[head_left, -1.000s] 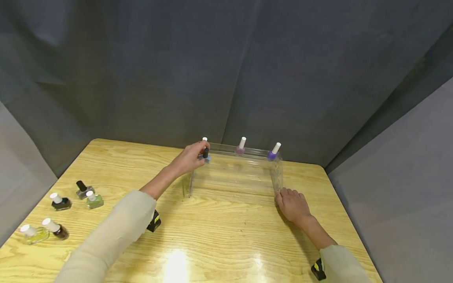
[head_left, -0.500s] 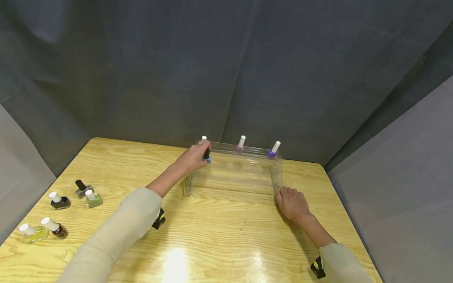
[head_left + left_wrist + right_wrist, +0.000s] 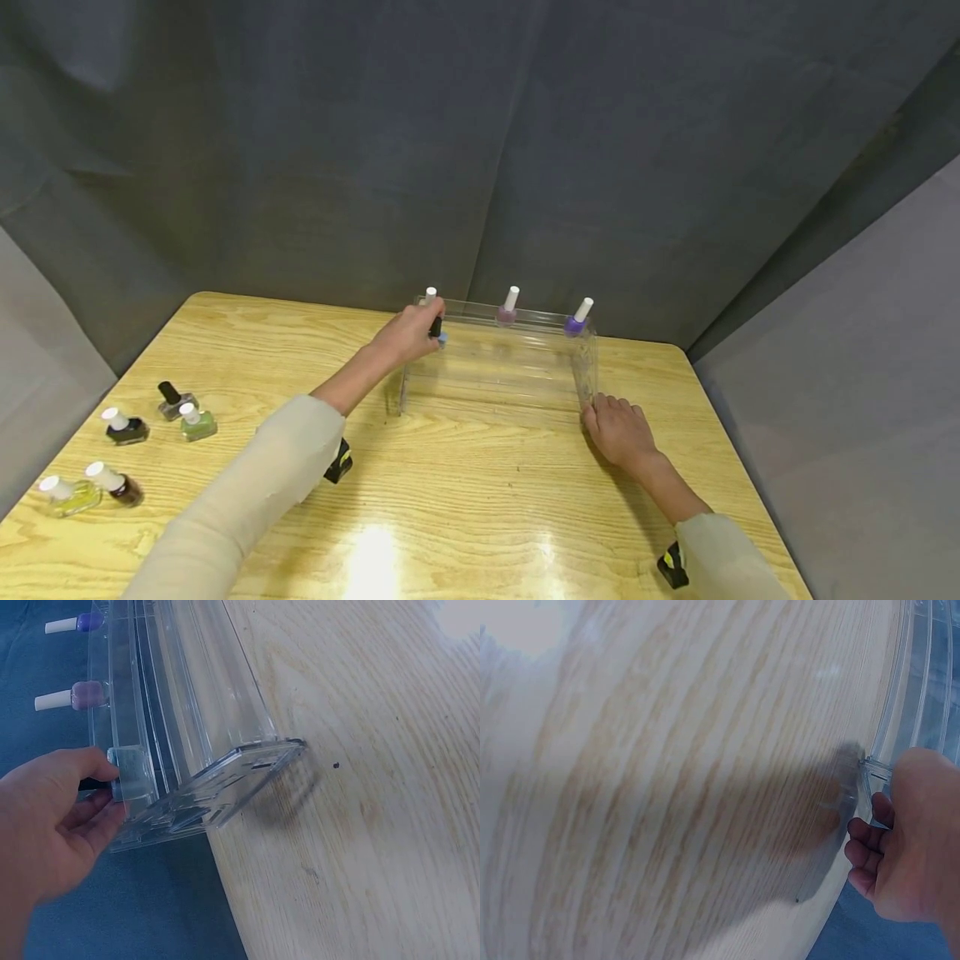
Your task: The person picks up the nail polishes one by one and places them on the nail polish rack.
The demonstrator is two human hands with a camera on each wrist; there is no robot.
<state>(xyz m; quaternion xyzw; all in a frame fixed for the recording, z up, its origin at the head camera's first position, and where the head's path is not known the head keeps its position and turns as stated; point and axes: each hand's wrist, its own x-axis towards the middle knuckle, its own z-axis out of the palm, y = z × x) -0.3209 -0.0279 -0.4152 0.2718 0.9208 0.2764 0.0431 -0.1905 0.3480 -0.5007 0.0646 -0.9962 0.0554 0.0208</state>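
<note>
A clear stepped display rack (image 3: 495,365) stands toward the table's back edge. At its left end my left hand (image 3: 403,337) pinches the black cap (image 3: 436,327) of a pale blue nail polish bottle (image 3: 130,769). In the left wrist view that bottle sits at an upper tier, its body against the clear plastic. My right hand (image 3: 621,432) grips the rack's front right corner, thumb and curled fingers on either side of the panel edge. Along the top tier stand a white-capped bottle (image 3: 431,295) partly behind my left hand, a mauve bottle (image 3: 507,315) and a purple bottle (image 3: 575,326).
On the table's left lie a black-capped grey bottle (image 3: 177,406), a green bottle (image 3: 198,427), a black bottle (image 3: 129,431), a yellow bottle (image 3: 78,498) and a dark red bottle (image 3: 127,491). A dark curtain (image 3: 480,167) hangs behind the table (image 3: 465,508).
My left hand has shifted slightly rightward with the pale blue bottle, covering more of it, and now stays nearly still. The right hand keeps its place on the rack.
</note>
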